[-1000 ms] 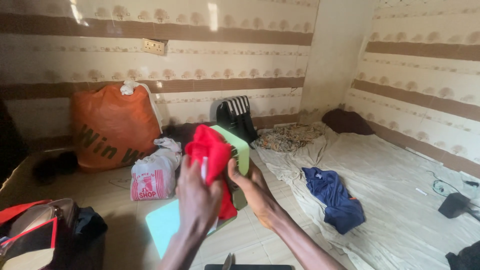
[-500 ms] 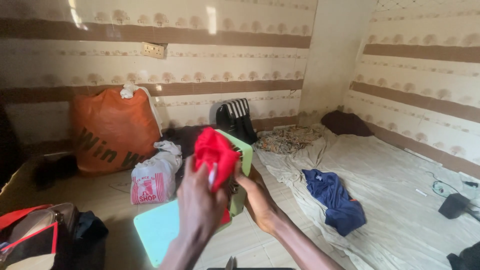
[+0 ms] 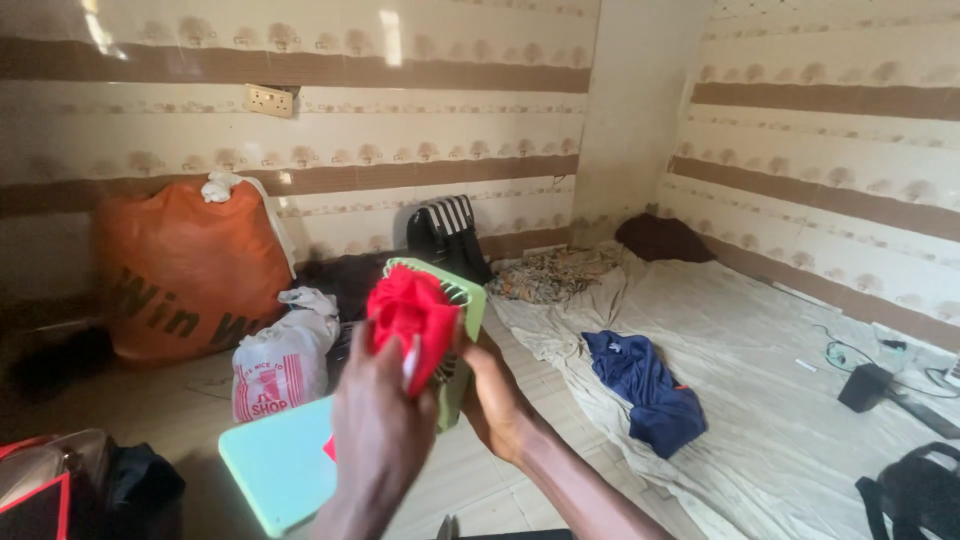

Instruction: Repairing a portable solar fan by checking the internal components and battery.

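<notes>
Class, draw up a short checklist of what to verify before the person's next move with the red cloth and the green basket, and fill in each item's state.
1. Left hand grips red cloth: ok.
2. Right hand steadies green basket: ok.
3. Cloth fully inside basket: not ok, it bulges out.
4. Pale green lid within reach below: ok.
5. Basket contents: cannot tell.

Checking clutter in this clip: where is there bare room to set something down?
Free: the pale sheet between the blue garment and the right wall, and the floor strip by the green lid. Crowded: the left side, with the orange sack, white bag and dark bags.
</notes>
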